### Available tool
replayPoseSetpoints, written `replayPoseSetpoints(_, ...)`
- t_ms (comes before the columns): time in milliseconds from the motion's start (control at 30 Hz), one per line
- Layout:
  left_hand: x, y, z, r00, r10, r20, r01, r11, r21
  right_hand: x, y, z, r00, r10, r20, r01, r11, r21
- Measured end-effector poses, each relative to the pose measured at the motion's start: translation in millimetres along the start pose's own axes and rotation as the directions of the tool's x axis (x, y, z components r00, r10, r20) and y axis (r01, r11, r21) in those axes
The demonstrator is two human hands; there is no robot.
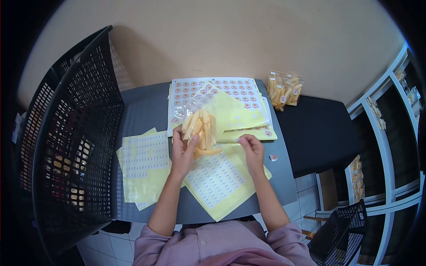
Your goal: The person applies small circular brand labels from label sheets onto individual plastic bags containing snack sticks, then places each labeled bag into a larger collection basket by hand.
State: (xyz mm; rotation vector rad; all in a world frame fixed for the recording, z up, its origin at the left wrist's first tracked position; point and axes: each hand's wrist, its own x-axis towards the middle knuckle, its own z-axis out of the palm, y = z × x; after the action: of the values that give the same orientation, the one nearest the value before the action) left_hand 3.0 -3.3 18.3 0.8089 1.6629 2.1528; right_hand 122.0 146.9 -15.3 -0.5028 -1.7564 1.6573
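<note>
My left hand (181,148) is wrapped round a clear plastic bag of snack sticks (203,128), tilted above the table. The yellowish sticks show through the film. To the right of the bag, my right hand (252,151) is closed in a pinch on a small pale label (238,139), its print too small to read. Below both hands lies a sheet of small white labels (217,179) on yellow backing. Behind the bag are sheets of round logo stickers (235,86), partly covered by a yellow backing sheet (230,108).
A single round sticker (273,157) lies right of my right hand. More label sheets (145,155) are at the left. A tall black basket (71,133) borders the table's left side. Filled snack bags (285,91) stand on the black surface (317,133), with shelves (388,133) beyond.
</note>
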Motion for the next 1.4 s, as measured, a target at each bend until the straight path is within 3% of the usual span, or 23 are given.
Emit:
replayPoseSetpoints(67, -4, 3, 3, 1.0, 0.007, -0.003, -0.007, 1.0, -0.016, 1, -19, -2, 0.981, 0.037, -0.193, 0.004, 0.978, 0.21)
replayPoseSetpoints(133, -6, 4, 4, 0.999, 0.007, 0.031, -0.01, 0.995, 0.1, 3, -43, 4, 0.975, 0.044, -0.219, 0.013, 0.968, 0.251)
replayPoseSetpoints(233, -9, 9, 8, 0.997, 0.059, 0.056, -0.066, 0.99, 0.123, 5, -75, 27, 0.972, -0.214, -0.092, 0.213, 0.977, -0.021)
replayPoseSetpoints(333, -9, 13, 11, 0.989, 0.119, 0.085, -0.132, 0.976, 0.176, 10, -90, 54, 0.968, -0.249, 0.006, 0.247, 0.952, -0.18)
replayPoseSetpoints(600, -10, 14, 6, 0.954, 0.253, 0.164, -0.299, 0.862, 0.41, 9, -94, 90, 0.961, -0.278, -0.013, 0.261, 0.917, -0.303)
replayPoseSetpoints(700, -11, 17, 5, 0.968, 0.185, 0.17, -0.236, 0.903, 0.359, 7, -90, 93, 0.953, -0.302, -0.025, 0.279, 0.908, -0.311)
replayPoseSetpoints(767, -12, 18, 3, 0.982, 0.036, 0.188, -0.093, 0.948, 0.303, 7, -89, 95, 0.953, -0.303, -0.031, 0.28, 0.911, -0.303)
replayPoseSetpoints(1100, -12, 15, 1, 0.977, 0.064, 0.205, -0.13, 0.937, 0.325, 8, -85, 99, 0.931, -0.36, -0.058, 0.311, 0.867, -0.389)
replayPoseSetpoints(1300, -12, 13, 2, 0.968, 0.172, 0.182, -0.224, 0.918, 0.327, 6, -87, 101, 0.917, -0.394, -0.061, 0.335, 0.843, -0.421)
replayPoseSetpoints(1400, -13, 15, 4, 0.953, 0.236, 0.189, -0.298, 0.829, 0.473, 7, -86, 102, 0.91, -0.41, -0.064, 0.344, 0.831, -0.437)
